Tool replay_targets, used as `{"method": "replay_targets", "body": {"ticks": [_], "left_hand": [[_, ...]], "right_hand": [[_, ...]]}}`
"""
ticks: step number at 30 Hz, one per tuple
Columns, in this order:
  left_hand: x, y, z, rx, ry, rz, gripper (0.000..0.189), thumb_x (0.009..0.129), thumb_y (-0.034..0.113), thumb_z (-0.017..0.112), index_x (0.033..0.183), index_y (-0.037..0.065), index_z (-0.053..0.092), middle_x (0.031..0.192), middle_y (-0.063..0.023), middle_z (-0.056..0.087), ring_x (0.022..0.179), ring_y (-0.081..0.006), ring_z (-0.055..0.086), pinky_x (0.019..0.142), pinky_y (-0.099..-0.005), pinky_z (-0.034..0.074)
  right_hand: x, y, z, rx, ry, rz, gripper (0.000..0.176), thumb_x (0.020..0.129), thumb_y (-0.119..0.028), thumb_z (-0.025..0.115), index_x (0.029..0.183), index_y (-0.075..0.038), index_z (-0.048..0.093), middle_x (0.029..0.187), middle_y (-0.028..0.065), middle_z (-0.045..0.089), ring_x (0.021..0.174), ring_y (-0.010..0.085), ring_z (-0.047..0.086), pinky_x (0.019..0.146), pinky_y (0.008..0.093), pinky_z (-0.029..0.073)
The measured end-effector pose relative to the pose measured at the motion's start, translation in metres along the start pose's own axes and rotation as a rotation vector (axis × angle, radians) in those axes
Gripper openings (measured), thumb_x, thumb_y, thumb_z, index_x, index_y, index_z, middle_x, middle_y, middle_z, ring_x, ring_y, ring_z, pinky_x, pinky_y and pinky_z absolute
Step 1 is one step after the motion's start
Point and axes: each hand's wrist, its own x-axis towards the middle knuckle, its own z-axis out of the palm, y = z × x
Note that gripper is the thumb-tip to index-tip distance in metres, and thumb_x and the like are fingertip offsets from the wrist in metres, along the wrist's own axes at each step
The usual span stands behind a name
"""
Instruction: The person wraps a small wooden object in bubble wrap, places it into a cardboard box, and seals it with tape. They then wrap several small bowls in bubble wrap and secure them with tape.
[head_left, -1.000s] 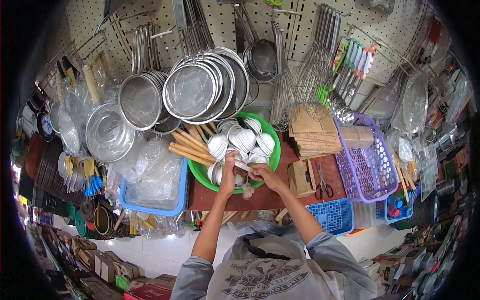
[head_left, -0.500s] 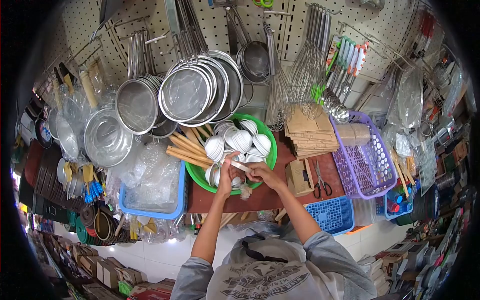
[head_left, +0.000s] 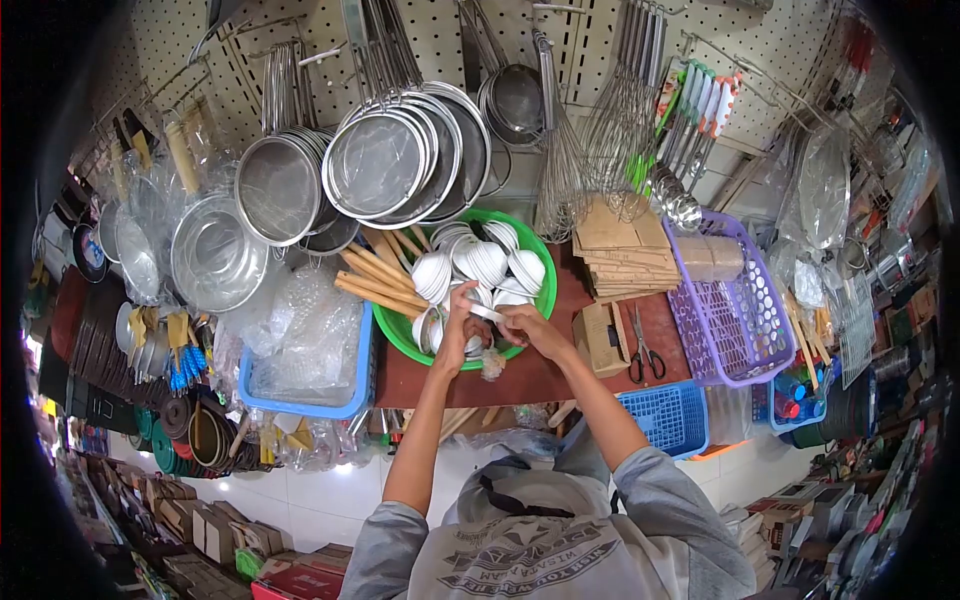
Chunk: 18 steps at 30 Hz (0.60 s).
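My left hand (head_left: 456, 338) and my right hand (head_left: 526, 326) meet over the near rim of a round green basin (head_left: 542, 300). Together they hold a small white piece (head_left: 487, 313), a ladle or spoon handle, between the fingertips. The basin is full of white ladles (head_left: 482, 266) and has several wooden-handled tools (head_left: 375, 280) leaning in from its left. A crumpled scrap of wrapping (head_left: 492, 365) lies on the brown shelf (head_left: 520, 382) just below my hands.
Steel strainers (head_left: 390, 160) and whisks (head_left: 620, 110) hang on the pegboard above. A blue basket with bubble wrap (head_left: 305, 350) sits left, cardboard pieces (head_left: 622, 248), a small box (head_left: 599, 339), scissors (head_left: 640, 350) and a purple basket (head_left: 730, 310) right. A blue crate (head_left: 665, 420) is below.
Both hands have shifted slightly up over the basin's rim, still holding the white piece. The view has moved a little.
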Motion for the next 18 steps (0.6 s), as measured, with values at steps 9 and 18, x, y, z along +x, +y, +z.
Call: {"method": "replay_targets", "body": {"ticks": [9, 18], "left_hand": [[0.005, -0.017, -0.016, -0.088, -0.004, -0.005, 0.061, 0.100, 0.057, 0.036, 0.137, 0.010, 0.042, 0.097, -0.0055, 0.055, 0.072, -0.0143, 0.056, 0.063, -0.0285, 0.047], [0.009, -0.016, -0.008, 0.137, 0.102, 0.064, 0.063, 0.098, 0.059, 0.037, 0.139, 0.011, 0.041, 0.106, -0.0073, 0.056, 0.084, -0.0154, 0.056, 0.066, -0.0294, 0.046]], "right_hand": [[0.001, -0.006, 0.007, 0.028, -0.037, -0.064, 0.025, 0.089, -0.020, 0.048, 0.069, -0.006, 0.050, 0.061, -0.0036, 0.040, 0.050, 0.0057, 0.034, 0.045, 0.0224, 0.025], [0.005, 0.008, -0.002, 0.066, -0.008, 0.007, 0.024, 0.091, -0.020, 0.048, 0.071, -0.006, 0.053, 0.062, -0.0038, 0.044, 0.050, 0.0042, 0.034, 0.045, 0.0209, 0.025]]}}
